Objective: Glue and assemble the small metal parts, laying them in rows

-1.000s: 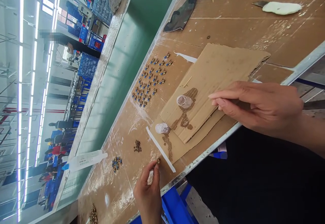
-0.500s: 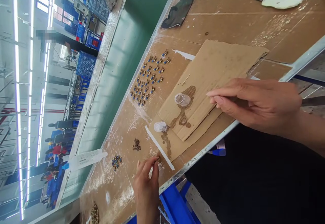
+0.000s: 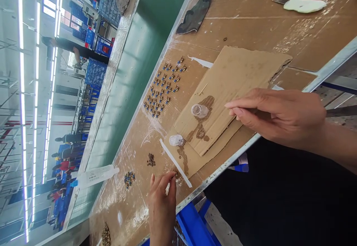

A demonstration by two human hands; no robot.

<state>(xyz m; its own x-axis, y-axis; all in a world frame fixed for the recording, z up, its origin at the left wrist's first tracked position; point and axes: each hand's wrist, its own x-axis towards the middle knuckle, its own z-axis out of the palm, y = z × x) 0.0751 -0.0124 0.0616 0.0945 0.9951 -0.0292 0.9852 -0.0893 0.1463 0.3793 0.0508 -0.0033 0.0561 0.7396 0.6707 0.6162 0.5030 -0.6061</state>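
My left hand (image 3: pixel 162 201) is closed in a pinch, thumb against forefinger, on a small dark brass-coloured piece (image 3: pixel 175 173) beside a white strip (image 3: pixel 175 163). My right hand (image 3: pixel 281 117) hovers over the near edge of a cardboard sheet (image 3: pixel 248 65); its thumb and forefinger are pinched together, and what they hold is hidden. Two small clear cups, one (image 3: pixel 199 110) on the cardboard and another (image 3: pixel 176 140) near its left end, stand among wet brown stains. A thin wooden stick (image 3: pixel 203 88) lies on the sheet.
Several small blue-and-gold pieces (image 3: pixel 162 88) stand in rows. Small piles of brown pieces (image 3: pixel 151 159), blue pieces (image 3: pixel 129 179) and brass pieces (image 3: pixel 105 235) lie leftward. A clear bottle (image 3: pixel 95 176), a white-handled knife (image 3: pixel 304 5) and camouflage cloth (image 3: pixel 195 12) are around. People work beyond.
The whole view has shifted slightly. Both hands keep their pinches and stay almost where they were; the pieces and cups are unmoved on the table.
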